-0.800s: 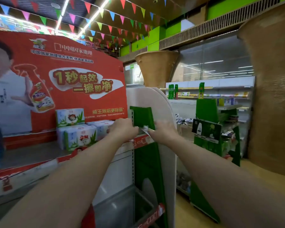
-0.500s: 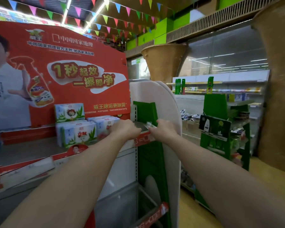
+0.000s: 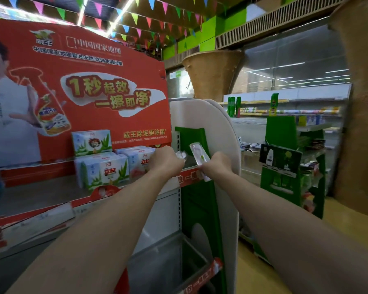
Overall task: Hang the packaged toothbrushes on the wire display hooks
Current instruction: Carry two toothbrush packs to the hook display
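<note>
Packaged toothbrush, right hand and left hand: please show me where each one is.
packaged toothbrush (image 3: 198, 154), head view, on the clear blister above the fist
right hand (image 3: 217, 164), head view, on the knuckles
left hand (image 3: 165, 160), head view, on the back of the fist

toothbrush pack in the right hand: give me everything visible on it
The toothbrush pack is a long, narrow clear plastic blister, glossy, with a pale brush inside and a green patch near mid-length. It is tilted, its rounded top end up-left against the green end panel, its lower end poking out below the right hand, which grips its lower half. No hook is visible; it is not hung yet.
</note>
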Motion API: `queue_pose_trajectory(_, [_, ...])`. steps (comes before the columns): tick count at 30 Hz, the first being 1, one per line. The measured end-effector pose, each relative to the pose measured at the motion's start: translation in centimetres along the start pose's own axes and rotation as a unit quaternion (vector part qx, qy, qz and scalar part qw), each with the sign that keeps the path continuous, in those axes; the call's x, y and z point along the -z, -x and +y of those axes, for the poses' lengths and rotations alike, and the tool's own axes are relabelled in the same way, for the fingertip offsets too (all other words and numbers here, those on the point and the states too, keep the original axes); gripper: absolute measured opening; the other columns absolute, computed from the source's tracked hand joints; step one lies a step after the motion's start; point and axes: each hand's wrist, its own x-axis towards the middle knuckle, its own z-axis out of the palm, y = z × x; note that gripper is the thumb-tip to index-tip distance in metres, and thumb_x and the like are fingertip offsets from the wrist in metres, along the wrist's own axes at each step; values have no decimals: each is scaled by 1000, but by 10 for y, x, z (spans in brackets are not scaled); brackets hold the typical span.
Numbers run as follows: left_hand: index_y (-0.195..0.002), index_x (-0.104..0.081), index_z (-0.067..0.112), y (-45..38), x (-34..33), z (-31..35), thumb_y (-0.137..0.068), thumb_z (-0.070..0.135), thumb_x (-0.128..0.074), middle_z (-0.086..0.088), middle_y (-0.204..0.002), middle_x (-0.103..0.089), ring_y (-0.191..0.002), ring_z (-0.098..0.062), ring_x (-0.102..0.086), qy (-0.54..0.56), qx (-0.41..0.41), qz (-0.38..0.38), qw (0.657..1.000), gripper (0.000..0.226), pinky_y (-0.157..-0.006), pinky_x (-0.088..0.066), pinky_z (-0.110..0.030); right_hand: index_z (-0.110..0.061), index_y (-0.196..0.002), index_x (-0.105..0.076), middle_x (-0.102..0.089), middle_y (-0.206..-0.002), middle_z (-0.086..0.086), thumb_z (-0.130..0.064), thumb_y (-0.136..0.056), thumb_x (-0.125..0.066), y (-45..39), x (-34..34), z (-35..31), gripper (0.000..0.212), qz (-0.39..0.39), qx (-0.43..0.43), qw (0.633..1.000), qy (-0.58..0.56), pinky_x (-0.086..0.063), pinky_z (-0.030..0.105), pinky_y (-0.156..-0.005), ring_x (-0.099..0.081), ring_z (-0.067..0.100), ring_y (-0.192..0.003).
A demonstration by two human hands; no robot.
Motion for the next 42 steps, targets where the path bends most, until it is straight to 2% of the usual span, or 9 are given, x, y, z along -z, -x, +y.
queue_pose_trajectory(5, [-77, -50, 12, 7, 11, 0, -89, 19, -64, -7, -78, -54, -65, -21, -50, 29, -10, 20, 999, 20, -57, -43, -31, -8, -80, -57, -65, -84, 10, -10, -80, -79, 14, 7, -3, 22, -15, -17, 999, -42, -51, 31, -59, -66, 26, -81])
queue_pose_trajectory(9, [-113, -51, 13, 15, 21, 1, -88, 26, -67, -6, -91, -54, -77, -25, -54, 63, -5, 18, 998, 32, -57, -40, -33, -9, -81, -51, -60, -84, 11, -6, -89, -67, 30, 14, -7, 18, 8, -19, 998, -61, -54, 33, -59, -66, 26, -79])
queue_pose_trajectory(13, [-126, -44, 11, 26, 29, 4, -89, 26, -67, -7, -99, -53, -77, -23, -55, 117, -6, 14, 993, 46, -51, -39, -30, -5, -86, -58, -69, -89, 16, -6, -88, -63, 47, 26, -10, 6, 43, -18, 996, -80, -63, 47, -70, -72, 30, -77])
queue_pose_trajectory(18, [-122, -47, 13, 43, 31, 14, -89, 21, -68, -4, -93, -53, -79, -22, -60, 225, -34, -16, 974, 40, -68, -60, -38, -8, -92, -54, -67, -92, 16, -12, -87, -68, 76, 44, -10, 15, 70, -25, 988, -134, -63, 52, -70, -72, 33, -81])
queue_pose_trajectory(22, [-102, -61, 8, 61, 24, 24, -88, 18, -71, -8, -85, -60, -70, -22, -64, 257, -61, -39, 964, 20, -54, -53, -32, -9, -87, -59, -68, -87, 17, -18, -85, -73, 104, 62, -1, 17, 101, -28, 982, -158, -62, 55, -67, -73, 35, -77])
queue_pose_trajectory(26, [-95, -58, 9, 80, 13, 38, -80, 21, -80, -18, -92, -68, -76, -36, -73, 295, -74, -79, 949, 28, -60, -63, -49, -8, -73, -60, -69, -75, 15, -40, -91, -64, 123, 80, 13, 38, 150, -66, 984, -76, -62, 43, -62, -70, 30, -67])
queue_pose_trajectory(31, [-102, -58, 12, 99, -4, 48, -85, 26, -76, -16, -95, -66, -79, -36, -73, 330, -87, -136, 930, 29, -65, -64, -49, -11, -78, -59, -66, -77, 12, -31, -97, -57, 146, 98, 41, 27, 185, -104, 976, -53, -38, 18, -32, -62, 20, -57])
queue_pose_trajectory(36, [-103, -50, 11, 125, -32, 58, -86, 25, -71, -20, -95, -66, -79, -37, -73, 350, -99, -197, 910, 30, -66, -64, -52, -4, -107, -58, -62, -92, 13, -28, -98, -59, 177, 108, 63, 26, 177, -140, 973, -45, -45, 22, -39, -62, 21, -58])
queue_pose_trajectory(42, [-111, -50, 10, 149, -53, 74, -93, 16, -66, -17, -101, -64, -80, -32, -73, 339, -98, -241, 904, 25, -66, -64, -50, -4, -109, -56, -59, -91, 12, -20, -95, -61, 198, 123, 90, 22, 186, -163, 969, -13, -43, 26, -42, -60, 19, -59])
